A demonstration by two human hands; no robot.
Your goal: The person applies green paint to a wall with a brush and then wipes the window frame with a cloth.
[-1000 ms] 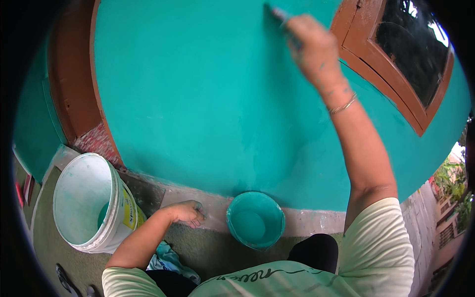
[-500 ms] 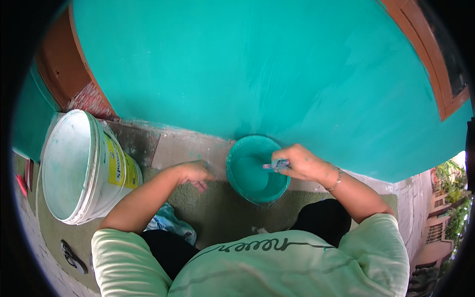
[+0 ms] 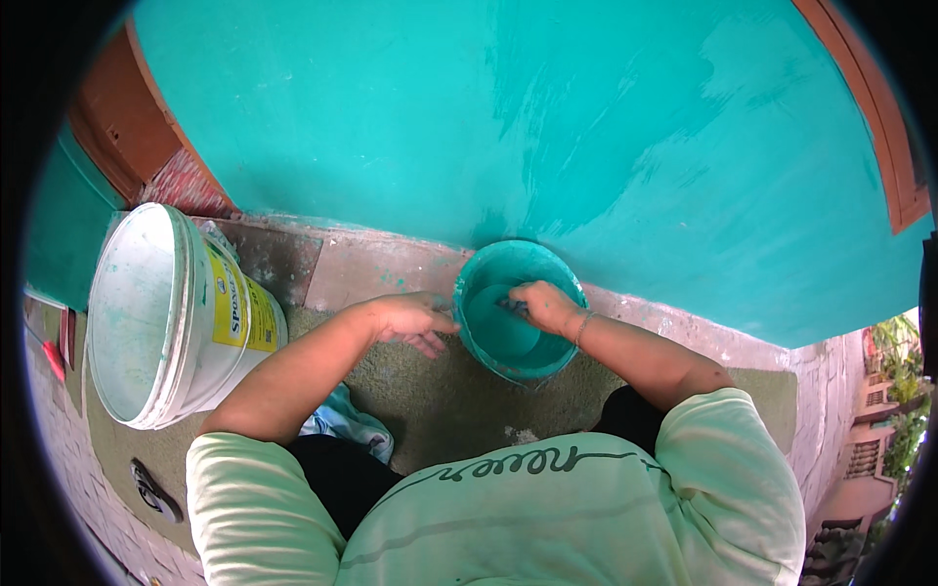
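A teal bucket [image 3: 469,342] of teal paint [image 3: 500,330] stands on the ground against the wall. My right hand [image 3: 543,305] reaches over its right rim and down inside. Closed fingers there grip a paint-stained paintbrush [image 3: 510,306], whose bristle end I cannot make out. Just left of the bucket hovers my left hand [image 3: 415,318], empty, its fingers loosely spread close to the rim. Behind the bucket rises a teal wall [image 3: 391,117], with darker, streaky brush marks on its right part.
A large white bucket [image 3: 200,332] with a yellow label lies tilted at the left. A blue-and-white cloth [image 3: 350,427] rests on the ground below my left forearm. A dark sandal [image 3: 154,490] is at lower left. Brown frames edge the wall on both sides.
My right hand has moved left and lower into the teal bucket with the paintbrush. My left hand has come closer to the bucket's left rim. The view has shifted slightly.
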